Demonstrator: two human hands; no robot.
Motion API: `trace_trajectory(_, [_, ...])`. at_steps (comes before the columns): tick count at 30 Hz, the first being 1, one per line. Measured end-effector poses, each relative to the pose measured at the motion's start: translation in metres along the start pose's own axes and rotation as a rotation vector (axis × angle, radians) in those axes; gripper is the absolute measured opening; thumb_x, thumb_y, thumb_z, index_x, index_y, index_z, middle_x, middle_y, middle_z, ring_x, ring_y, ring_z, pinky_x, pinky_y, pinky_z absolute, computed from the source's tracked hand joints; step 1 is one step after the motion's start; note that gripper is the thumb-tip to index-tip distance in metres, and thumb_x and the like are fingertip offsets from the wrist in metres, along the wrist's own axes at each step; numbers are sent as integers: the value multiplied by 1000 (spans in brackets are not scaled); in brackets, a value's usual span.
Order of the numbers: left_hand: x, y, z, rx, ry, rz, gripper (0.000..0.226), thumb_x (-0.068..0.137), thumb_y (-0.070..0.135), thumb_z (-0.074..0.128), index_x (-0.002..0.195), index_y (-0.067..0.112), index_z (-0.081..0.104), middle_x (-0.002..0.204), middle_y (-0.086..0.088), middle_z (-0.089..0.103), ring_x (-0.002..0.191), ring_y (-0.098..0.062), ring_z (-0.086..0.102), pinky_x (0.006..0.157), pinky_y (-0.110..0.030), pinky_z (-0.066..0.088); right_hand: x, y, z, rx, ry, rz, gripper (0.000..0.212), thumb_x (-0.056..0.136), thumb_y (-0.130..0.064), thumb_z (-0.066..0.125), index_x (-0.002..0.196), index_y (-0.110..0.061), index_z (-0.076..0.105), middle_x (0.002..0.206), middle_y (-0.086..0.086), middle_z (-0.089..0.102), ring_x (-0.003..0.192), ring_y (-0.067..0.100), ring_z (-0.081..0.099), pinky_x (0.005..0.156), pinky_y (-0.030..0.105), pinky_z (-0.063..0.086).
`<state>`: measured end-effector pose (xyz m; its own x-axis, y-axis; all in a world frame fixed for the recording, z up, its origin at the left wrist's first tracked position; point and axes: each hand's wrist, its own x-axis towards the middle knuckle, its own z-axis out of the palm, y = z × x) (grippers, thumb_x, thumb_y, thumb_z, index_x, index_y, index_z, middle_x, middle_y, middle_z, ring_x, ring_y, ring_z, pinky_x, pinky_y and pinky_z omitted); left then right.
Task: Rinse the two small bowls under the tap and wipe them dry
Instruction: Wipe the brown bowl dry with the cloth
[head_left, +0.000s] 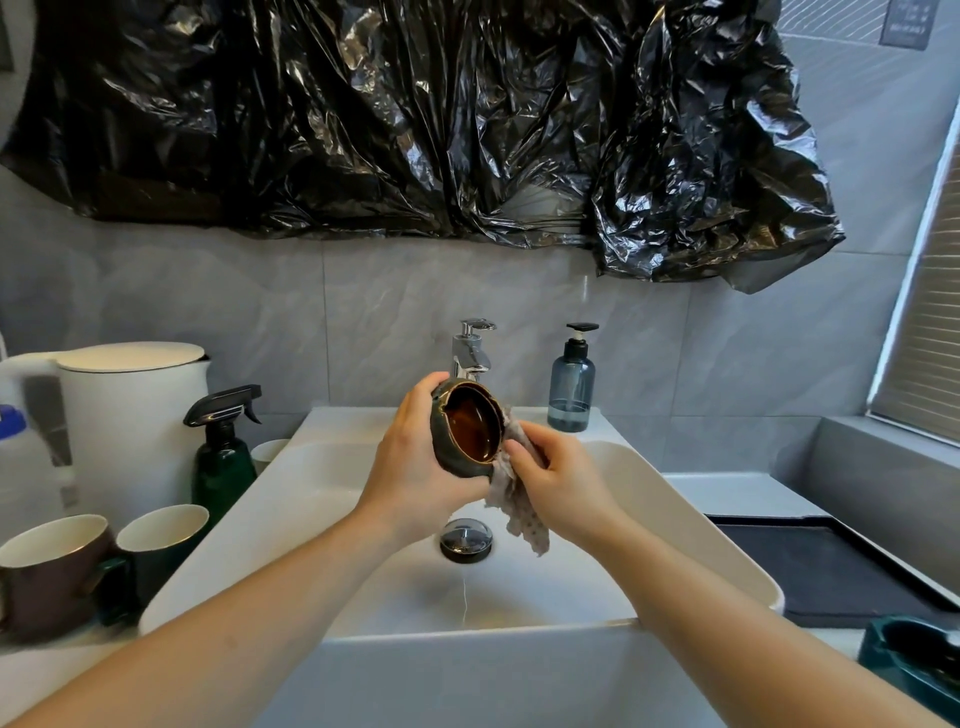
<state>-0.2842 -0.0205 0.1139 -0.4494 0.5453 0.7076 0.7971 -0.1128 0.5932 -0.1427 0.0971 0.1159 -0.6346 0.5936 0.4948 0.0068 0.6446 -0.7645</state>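
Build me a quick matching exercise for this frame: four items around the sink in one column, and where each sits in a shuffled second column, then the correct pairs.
Items:
1. small bowl
2. cloth
3. soap dispenser
4. spray bottle

Places:
A. standing on the sink ledge, right of the tap
B. held tilted in the left hand
C. on the counter left of the sink
D. gripped in the right hand, against the bowl

Pairs: 1-B, 2-D, 3-A, 4-C

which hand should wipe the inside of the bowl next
Right. The right hand already grips the cloth beside the rim, while the left hand holds the bowl tilted open toward it.
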Motion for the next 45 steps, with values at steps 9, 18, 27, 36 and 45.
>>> trace_trajectory(9, [10, -15, -5, -3, 81, -143, 114, 54, 28, 100, 149, 27, 37, 137, 6, 59, 124, -18, 57, 99, -34, 51, -7, -3, 13, -41, -5, -182, 23, 105, -18, 59, 111, -32, 77, 73, -14, 68, 59, 7, 59, 54, 16, 45])
trace_trajectory(18, [2, -2, -2, 74, -42, -8, 108, 60, 20, 91, 149, 35, 33, 144, 10, 50, 120, -16, 57, 95, -29, 49, -3, -3, 17, -213, 63, -359, 28, 101, -11, 62, 124, -21, 75, 80, -24, 63, 62, -4, 55, 69, 17, 44])
trace_trajectory(27, [-3, 2, 4, 134, -200, 125, 110, 57, 17, 86, 153, 29, 34, 149, 10, 44, 122, -19, 58, 96, -35, 52, -9, -10, 12, -229, -23, -283, 23, 99, -17, 57, 102, -30, 76, 72, -18, 66, 64, 8, 57, 63, 24, 47])
trace_trajectory(36, [-1, -5, 0, 192, -230, 130, 107, 60, 27, 88, 153, 27, 34, 152, 8, 44, 126, -22, 58, 100, -40, 52, -13, -12, 10, -320, -213, -193, 21, 91, -6, 51, 78, -19, 61, 71, -1, 63, 66, 23, 56, 61, 42, 52])
trace_trajectory(45, [-2, -2, 4, 264, -259, 166, 109, 61, 15, 84, 153, 33, 29, 155, 13, 36, 116, -29, 62, 89, -44, 56, -11, -16, 9, -527, -35, -181, 41, 92, -7, 52, 113, -31, 78, 89, 3, 78, 67, 28, 67, 63, 35, 59])
